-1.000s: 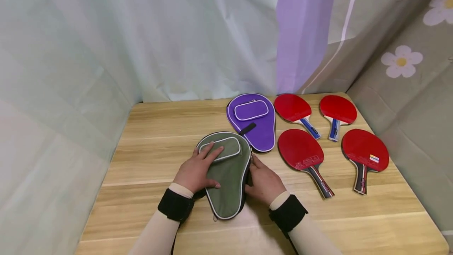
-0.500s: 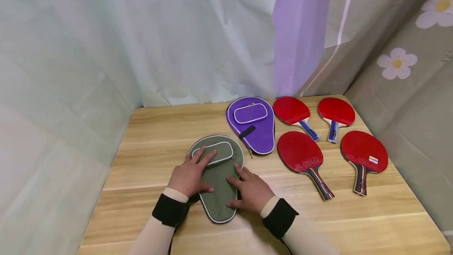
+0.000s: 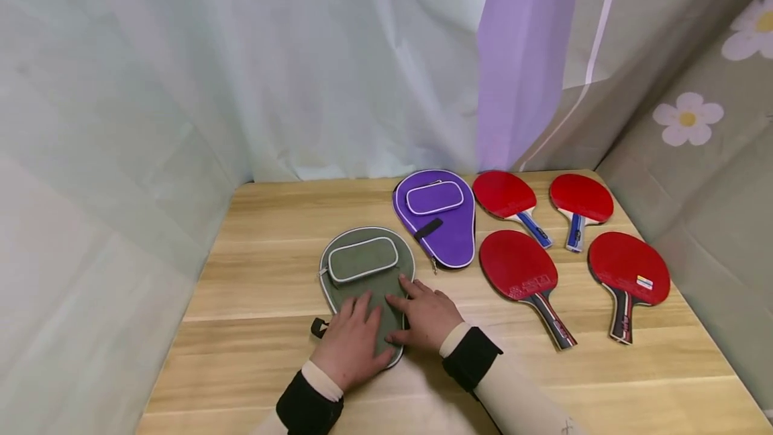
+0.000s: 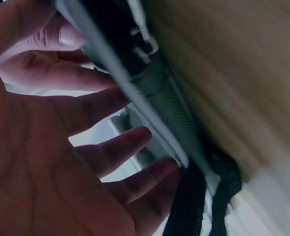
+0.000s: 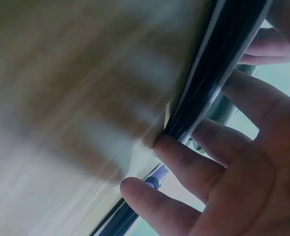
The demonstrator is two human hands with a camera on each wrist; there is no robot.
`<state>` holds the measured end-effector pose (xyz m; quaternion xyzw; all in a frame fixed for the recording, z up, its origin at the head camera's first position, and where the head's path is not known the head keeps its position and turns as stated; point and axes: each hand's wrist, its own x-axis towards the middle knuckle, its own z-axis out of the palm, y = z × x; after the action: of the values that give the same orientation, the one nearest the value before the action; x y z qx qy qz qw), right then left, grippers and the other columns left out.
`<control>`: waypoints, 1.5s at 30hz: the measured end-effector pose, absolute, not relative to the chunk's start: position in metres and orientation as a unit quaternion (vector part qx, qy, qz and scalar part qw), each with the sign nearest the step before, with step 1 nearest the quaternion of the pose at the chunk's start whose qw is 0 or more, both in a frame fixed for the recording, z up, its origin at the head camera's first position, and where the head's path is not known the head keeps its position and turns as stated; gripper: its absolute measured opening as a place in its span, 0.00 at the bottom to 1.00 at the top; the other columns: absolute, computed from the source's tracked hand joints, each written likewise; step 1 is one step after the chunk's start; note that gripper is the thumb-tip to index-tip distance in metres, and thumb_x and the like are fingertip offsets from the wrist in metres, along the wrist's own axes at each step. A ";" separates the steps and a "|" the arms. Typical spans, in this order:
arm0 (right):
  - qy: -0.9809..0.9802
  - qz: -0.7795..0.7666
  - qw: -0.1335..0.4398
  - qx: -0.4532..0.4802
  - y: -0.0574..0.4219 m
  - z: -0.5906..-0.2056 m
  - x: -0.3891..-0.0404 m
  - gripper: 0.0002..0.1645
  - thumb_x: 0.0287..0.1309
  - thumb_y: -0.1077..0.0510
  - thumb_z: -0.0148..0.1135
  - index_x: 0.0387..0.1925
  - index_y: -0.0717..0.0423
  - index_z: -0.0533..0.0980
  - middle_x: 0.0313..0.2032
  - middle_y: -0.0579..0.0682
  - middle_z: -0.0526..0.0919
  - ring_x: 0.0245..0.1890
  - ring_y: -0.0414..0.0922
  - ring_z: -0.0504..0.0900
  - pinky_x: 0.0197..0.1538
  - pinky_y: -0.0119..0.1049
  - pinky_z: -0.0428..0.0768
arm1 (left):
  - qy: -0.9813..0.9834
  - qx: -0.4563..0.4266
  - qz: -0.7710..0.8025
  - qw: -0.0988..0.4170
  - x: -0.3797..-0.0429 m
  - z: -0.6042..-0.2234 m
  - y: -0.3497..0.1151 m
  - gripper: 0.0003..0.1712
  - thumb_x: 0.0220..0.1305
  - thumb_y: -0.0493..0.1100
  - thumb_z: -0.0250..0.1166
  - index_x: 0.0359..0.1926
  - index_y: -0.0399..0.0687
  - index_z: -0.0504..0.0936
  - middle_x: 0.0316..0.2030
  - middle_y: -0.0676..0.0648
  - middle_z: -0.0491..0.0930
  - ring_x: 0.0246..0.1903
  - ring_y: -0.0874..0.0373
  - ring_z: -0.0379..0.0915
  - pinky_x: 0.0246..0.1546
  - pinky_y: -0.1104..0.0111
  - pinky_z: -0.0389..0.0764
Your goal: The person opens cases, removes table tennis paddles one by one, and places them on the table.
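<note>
A green table tennis paddle case (image 3: 371, 280) with white piping and a front pocket lies flat on the wooden table, rounded end away from me. My left hand (image 3: 350, 348) rests on its narrower lower part, fingers extended. From the right, my right hand (image 3: 430, 317) touches the case's top and edge with spread fingers. In the left wrist view, a black strap (image 4: 187, 201) and a metal zipper pull (image 4: 146, 46) show at the case's side. The right wrist view shows its dark zipper edge (image 5: 216, 64) beside my fingers. The undersides of both hands' contacts are partly hidden.
A purple paddle case (image 3: 449, 233) lies behind and right of the green one. Several red paddles lie at the right, among them a blue-handled paddle (image 3: 504, 195) and a dark-handled paddle (image 3: 519, 266). Curtains (image 3: 362, 86) stand around the table (image 3: 272, 220).
My right hand has moved from the green case's right side onto its top. The left hand has slid from the pocket towards the narrow end. The case has shifted slightly left.
</note>
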<state>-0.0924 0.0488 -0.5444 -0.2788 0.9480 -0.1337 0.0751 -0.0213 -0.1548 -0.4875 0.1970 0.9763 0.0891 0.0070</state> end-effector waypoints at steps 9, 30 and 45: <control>0.935 -0.197 0.083 -0.282 0.061 -0.523 -0.093 0.43 0.64 0.31 0.80 0.75 0.42 0.83 0.85 0.63 0.71 0.80 0.69 0.77 0.75 0.70 0.81 | 0.967 0.188 0.152 0.077 -0.035 -0.494 -0.157 0.54 0.62 0.74 0.79 0.78 0.47 0.81 0.79 0.22 0.71 0.75 0.08 0.66 0.73 0.26 0.78; 0.955 -0.210 0.134 -0.158 0.094 -0.504 -0.076 0.44 0.58 0.43 0.86 0.75 0.41 0.83 0.86 0.60 0.70 0.87 0.71 0.65 0.77 0.88 0.66 | 0.971 0.147 0.151 0.113 -0.144 -0.507 -0.197 0.53 0.56 0.72 0.83 0.77 0.54 0.82 0.82 0.24 0.69 0.77 0.06 0.61 0.74 0.23 0.74; 0.958 -0.202 0.153 -0.137 0.098 -0.499 -0.072 0.45 0.58 0.41 0.86 0.76 0.39 0.82 0.87 0.58 0.69 0.88 0.70 0.64 0.78 0.88 0.64 | 0.967 0.137 0.160 0.143 -0.176 -0.498 -0.210 0.54 0.57 0.67 0.85 0.81 0.55 0.79 0.88 0.28 0.59 0.83 0.09 0.50 0.79 0.23 0.68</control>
<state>-0.0719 0.0977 -0.4990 -0.1373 0.9576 -0.2018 0.1531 -0.1762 -0.2096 -0.4984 0.1373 0.9671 0.1600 0.1426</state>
